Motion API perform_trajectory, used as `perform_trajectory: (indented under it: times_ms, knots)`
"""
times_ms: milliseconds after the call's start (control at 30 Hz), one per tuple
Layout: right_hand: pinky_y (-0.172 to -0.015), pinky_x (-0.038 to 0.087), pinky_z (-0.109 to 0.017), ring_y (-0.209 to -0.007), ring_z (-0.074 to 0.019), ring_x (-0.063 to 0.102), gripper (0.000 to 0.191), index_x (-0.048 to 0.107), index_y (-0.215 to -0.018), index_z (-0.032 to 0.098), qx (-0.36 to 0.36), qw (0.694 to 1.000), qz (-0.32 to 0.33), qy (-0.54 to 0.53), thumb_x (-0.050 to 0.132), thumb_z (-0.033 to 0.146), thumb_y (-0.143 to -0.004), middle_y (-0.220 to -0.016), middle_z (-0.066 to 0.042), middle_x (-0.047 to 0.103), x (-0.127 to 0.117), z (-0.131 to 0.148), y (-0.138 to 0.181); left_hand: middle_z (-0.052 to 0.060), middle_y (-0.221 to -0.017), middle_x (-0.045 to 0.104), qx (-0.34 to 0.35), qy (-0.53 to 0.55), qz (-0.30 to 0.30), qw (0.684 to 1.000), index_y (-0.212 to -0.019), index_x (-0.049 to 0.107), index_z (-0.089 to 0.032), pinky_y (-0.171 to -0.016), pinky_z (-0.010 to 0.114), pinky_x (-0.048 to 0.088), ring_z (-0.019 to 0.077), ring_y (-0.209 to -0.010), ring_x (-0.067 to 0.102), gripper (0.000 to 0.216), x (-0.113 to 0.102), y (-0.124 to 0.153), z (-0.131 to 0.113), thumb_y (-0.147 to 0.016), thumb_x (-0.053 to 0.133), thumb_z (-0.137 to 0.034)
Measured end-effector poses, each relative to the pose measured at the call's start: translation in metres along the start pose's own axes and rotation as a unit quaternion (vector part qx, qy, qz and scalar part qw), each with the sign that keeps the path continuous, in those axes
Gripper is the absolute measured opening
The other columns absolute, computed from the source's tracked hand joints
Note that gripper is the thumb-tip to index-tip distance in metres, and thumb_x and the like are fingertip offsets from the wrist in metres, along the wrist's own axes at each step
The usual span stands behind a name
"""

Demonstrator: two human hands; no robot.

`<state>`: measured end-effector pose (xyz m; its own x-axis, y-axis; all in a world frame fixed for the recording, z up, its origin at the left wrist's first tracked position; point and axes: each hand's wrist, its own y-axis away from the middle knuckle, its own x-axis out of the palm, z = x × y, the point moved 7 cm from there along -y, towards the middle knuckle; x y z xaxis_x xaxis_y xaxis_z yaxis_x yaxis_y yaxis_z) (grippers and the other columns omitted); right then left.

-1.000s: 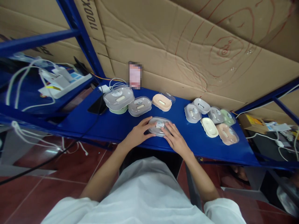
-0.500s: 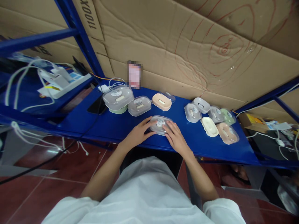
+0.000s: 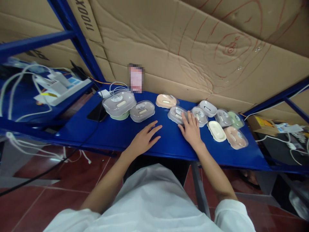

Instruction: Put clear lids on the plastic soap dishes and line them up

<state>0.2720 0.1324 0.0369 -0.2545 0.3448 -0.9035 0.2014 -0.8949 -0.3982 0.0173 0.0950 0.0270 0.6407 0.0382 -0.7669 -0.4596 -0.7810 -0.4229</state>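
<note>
A grey soap box with a clear lid (image 3: 177, 113) sits on the blue table in front of me. My right hand (image 3: 191, 130) has its fingers stretched out at that box's right end, touching it, with the thumb spread along its near side. The fingertips also reach the near edge of a second lidded grey soap box (image 3: 199, 115); whether they touch it I cannot tell. Held low over the table to the left, my left hand (image 3: 145, 139) is empty, its fingers apart. Behind the first box lies a peach soap box (image 3: 165, 101) with a clear lid piece at its right.
At left, a large grey soap box (image 3: 118, 104) rests on a green one (image 3: 120, 116), beside another grey box (image 3: 142, 111) and a dark phone (image 3: 96, 112). Several boxes cluster right, including a cream tray (image 3: 216, 131) and a pinkish box (image 3: 235, 138). Cardboard (image 3: 154, 48) walls the back.
The grey soap box went from between both hands to the back right, beside the right-hand cluster. My right hand moved along with it, while my left hand came off it and stayed near.
</note>
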Motion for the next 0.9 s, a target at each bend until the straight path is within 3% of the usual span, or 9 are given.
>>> perform_trajectory:
  times_ms: [200, 333, 400, 500, 633, 767, 900]
  knots:
    - [-0.127, 0.022, -0.068, -0.159, -0.0399, 0.033, 0.06, 0.042, -0.165, 0.016, 0.042, 0.988, 0.05, 0.139, 0.05, 0.028, -0.107, -0.171, -0.025, 0.037, 0.005, -0.026, -0.045, 0.014, -0.157, 0.058, 0.082, -0.064, 0.053, 0.993, -0.141, 0.066, -0.023, -0.112, 0.047, 0.055, 0.0286, -0.135, 0.065, 0.036, 0.017, -0.014, -0.014, -0.11, 0.053, -0.034]
    - [-0.128, 0.022, -0.065, -0.159, -0.0389, 0.034, 0.064, 0.038, -0.167, 0.015, 0.066, 0.982, 0.014, 0.174, 0.052, 0.029, -0.106, -0.173, -0.023, 0.033, -0.012, -0.037, -0.055, 0.013, -0.148, 0.065, 0.169, -0.099, 0.092, 0.976, -0.128, 0.073, -0.021, -0.106, 0.044, 0.055, 0.0278, -0.128, 0.068, 0.027, 0.023, -0.039, -0.03, -0.109, 0.056, -0.03]
    - [-0.126, 0.028, -0.062, -0.156, -0.0391, 0.037, 0.064, 0.038, -0.166, 0.014, 0.089, 0.979, -0.029, 0.179, 0.05, 0.037, -0.108, -0.172, -0.023, 0.035, -0.031, -0.053, -0.041, 0.012, -0.144, 0.067, 0.201, -0.12, 0.099, 0.967, -0.126, 0.073, -0.021, -0.103, 0.042, 0.055, 0.0271, -0.125, 0.069, 0.026, 0.019, -0.054, -0.03, -0.109, 0.056, -0.029]
    - [-0.118, 0.039, -0.062, -0.147, -0.0415, 0.049, 0.064, 0.045, -0.161, 0.011, 0.161, 0.965, -0.074, 0.195, 0.045, 0.049, -0.109, -0.162, -0.026, 0.049, -0.056, -0.093, 0.01, 0.011, -0.14, 0.069, 0.224, -0.145, 0.093, 0.959, -0.125, 0.073, -0.02, -0.1, 0.04, 0.053, 0.0257, -0.12, 0.07, 0.025, 0.011, -0.076, -0.022, -0.109, 0.056, -0.029]
    - [-0.109, 0.047, -0.059, -0.135, -0.041, 0.06, 0.053, 0.06, -0.146, 0.011, 0.18, 0.963, -0.026, 0.197, 0.048, 0.047, -0.109, -0.144, -0.024, 0.066, -0.064, -0.121, 0.093, 0.012, -0.14, 0.068, 0.249, -0.155, 0.093, 0.952, -0.133, 0.069, -0.02, -0.099, 0.038, 0.052, 0.0259, -0.121, 0.069, 0.029, 0.016, -0.093, -0.019, -0.108, 0.056, -0.028]
    - [-0.109, 0.049, -0.053, -0.136, -0.0344, 0.062, 0.039, 0.063, -0.143, 0.02, 0.101, 0.987, -0.009, 0.127, 0.051, 0.035, -0.11, -0.148, -0.016, 0.067, -0.062, -0.082, 0.135, 0.014, -0.15, 0.063, 0.294, -0.123, 0.116, 0.941, -0.149, 0.06, -0.022, -0.106, 0.042, 0.051, 0.0285, -0.129, 0.066, 0.042, 0.035, -0.087, -0.036, -0.107, 0.06, -0.03]
    - [-0.118, 0.046, -0.054, -0.146, -0.0297, 0.055, 0.045, 0.055, -0.154, 0.026, -0.037, 0.997, 0.071, 0.003, 0.052, 0.03, -0.11, -0.157, -0.011, 0.06, -0.045, -0.01, 0.119, 0.017, -0.16, 0.055, 0.33, -0.047, 0.144, 0.932, -0.153, 0.057, -0.023, -0.118, 0.047, 0.045, 0.0319, -0.145, 0.054, 0.055, 0.046, -0.072, -0.047, -0.102, 0.07, -0.039]
